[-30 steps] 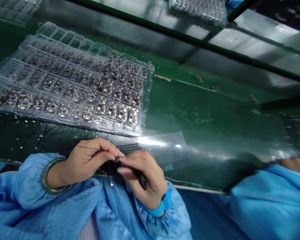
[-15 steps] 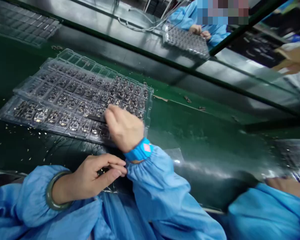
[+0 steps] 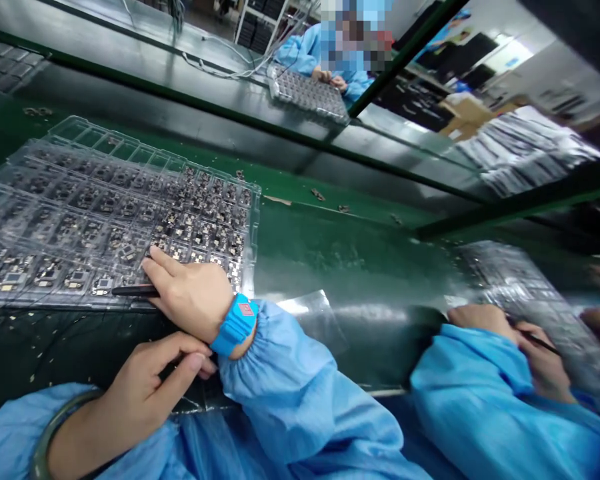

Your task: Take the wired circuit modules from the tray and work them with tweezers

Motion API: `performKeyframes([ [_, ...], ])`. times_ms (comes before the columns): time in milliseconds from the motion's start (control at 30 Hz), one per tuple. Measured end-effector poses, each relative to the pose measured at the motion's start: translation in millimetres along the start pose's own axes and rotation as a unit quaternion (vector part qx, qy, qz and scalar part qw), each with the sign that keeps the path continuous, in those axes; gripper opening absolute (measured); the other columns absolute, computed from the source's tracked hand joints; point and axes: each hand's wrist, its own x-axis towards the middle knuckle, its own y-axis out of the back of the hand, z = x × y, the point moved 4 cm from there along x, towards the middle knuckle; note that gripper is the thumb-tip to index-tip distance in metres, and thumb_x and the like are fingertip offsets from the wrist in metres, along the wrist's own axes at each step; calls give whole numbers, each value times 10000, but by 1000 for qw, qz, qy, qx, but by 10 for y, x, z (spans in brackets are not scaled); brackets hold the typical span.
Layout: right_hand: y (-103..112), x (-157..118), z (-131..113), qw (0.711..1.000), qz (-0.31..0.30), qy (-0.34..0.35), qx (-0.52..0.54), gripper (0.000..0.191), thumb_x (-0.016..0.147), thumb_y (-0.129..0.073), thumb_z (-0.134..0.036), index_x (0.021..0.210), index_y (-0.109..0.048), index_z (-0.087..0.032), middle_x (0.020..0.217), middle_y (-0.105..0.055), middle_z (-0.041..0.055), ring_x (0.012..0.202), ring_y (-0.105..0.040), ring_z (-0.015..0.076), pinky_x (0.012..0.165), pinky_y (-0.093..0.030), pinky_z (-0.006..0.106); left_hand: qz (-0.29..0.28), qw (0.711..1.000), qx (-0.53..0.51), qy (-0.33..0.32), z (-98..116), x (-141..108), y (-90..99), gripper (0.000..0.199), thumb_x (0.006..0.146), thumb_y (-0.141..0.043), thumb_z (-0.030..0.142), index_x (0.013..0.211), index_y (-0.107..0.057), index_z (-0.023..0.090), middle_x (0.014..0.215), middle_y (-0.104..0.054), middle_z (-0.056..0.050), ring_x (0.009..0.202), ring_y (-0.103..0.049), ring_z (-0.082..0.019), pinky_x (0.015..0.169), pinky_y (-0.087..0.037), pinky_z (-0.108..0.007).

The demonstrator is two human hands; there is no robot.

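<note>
My right hand, with a blue wristband, is over the front of a clear plastic tray filled with small circuit boards. It grips black tweezers, whose tip points left over the front row. Below it, my left hand is near my right wrist, thumb and fingers brought close together; whether anything is between them is too small to tell. Overlapping clear trays lie at the left, with unfilled pockets along their back edge.
A co-worker's hands work at another clear tray on the right. Across the green rail, a person handles a tray. A clear plastic sheet and small loose parts lie on the green table.
The view has swung right, so the trays appear further left. My right hand has moved nearer the tray's front edge, tweezers still held. More of the co-worker at right shows.
</note>
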Motion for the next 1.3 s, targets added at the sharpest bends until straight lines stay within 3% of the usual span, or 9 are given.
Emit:
performKeyframes([
  [167, 374, -204, 570, 987, 107, -117, 38, 329, 912, -480, -387, 1188, -583, -240, 1299, -601, 21, 1013, -656, 166, 728, -524, 248, 22, 1000, 7, 10, -42, -9, 47, 142, 896, -514, 216, 981, -618, 264, 812, -754, 33, 724, -720, -129, 674, -582, -186],
  [267, 501, -399, 1393, 954, 126, -273, 13, 363, 919, -420, -488, 1096, -643, -263, 1065, -716, 21, 962, -662, 192, 750, -489, 275, -17, 999, 40, -6, -81, -37, 4, 189, 884, -537, 212, 1047, -598, 286, 896, -749, 23, 809, -716, -142, 744, -581, -209],
  [367, 437, -635, 2325, 881, 66, -468, -13, 395, 922, -407, -467, 1056, -664, -199, 1017, -715, 95, 943, -655, 247, 754, -467, 306, -124, 984, 109, -62, -69, -53, -118, 316, 864, -569, 224, 1165, -577, 319, 1118, -702, 0, 1057, -647, -189, 933, -528, -300],
  [500, 209, -735, 3137, 852, 33, -523, -9, 299, 917, -481, -330, 1061, -647, -127, 1063, -682, 143, 992, -626, 247, 824, -466, 332, -220, 959, 165, -70, -65, -20, -235, 334, 896, -518, 276, 1223, -574, 310, 1225, -655, -21, 1171, -578, -223, 1013, -474, -380],
  [667, -57, -683, 3603, 838, 39, -545, 8, 329, 897, -548, -348, 1166, -551, -157, 1172, -587, 81, 1008, -600, 199, 857, -513, 424, -237, 956, 173, -32, -81, 44, -251, 315, 915, -479, 289, 1212, -584, 297, 1237, -648, -25, 1179, -573, -211, 1017, -471, -349],
  [833, -136, -644, 3767, 827, 58, -559, 14, 318, 899, -546, -339, 1164, -553, -164, 1183, -580, 84, 1013, -596, 201, 856, -514, 417, -243, 954, 173, -15, -62, 66, -256, 308, 912, -478, 289, 1201, -582, 313, 1236, -645, -12, 1176, -574, -205, 1021, -469, -338],
  [1033, 66, -627, 3522, 826, 128, -549, 24, 309, 922, -489, -337, 1140, -577, -137, 1154, -612, 125, 1035, -593, 226, 892, -473, 413, -231, 956, 175, -46, -5, 67, -254, 326, 891, -512, 278, 1209, -583, 292, 1216, -657, -32, 1163, -585, -219, 1000, -488, -342],
  [1133, 288, -616, 3247, 840, 180, -510, 49, 338, 940, -396, -293, 1114, -608, -96, 1111, -652, 177, 1046, -597, 252, 879, -444, 345, -204, 965, 154, -65, -6, 42, -234, 313, 883, -528, 245, 1183, -600, 300, 1151, -688, -21, 1104, -619, -205, 986, -497, -327],
  [1300, 531, -758, 2310, 889, 201, -387, 142, 304, 888, -499, -386, 1003, -669, -163, 920, -720, 35, 829, -656, 161, 711, -486, 248, -129, 988, 68, -44, -14, 24, -189, 278, 896, -508, 197, 1135, -621, 282, 1107, -699, -25, 1037, -647, -182, 935, -528, -302],
])
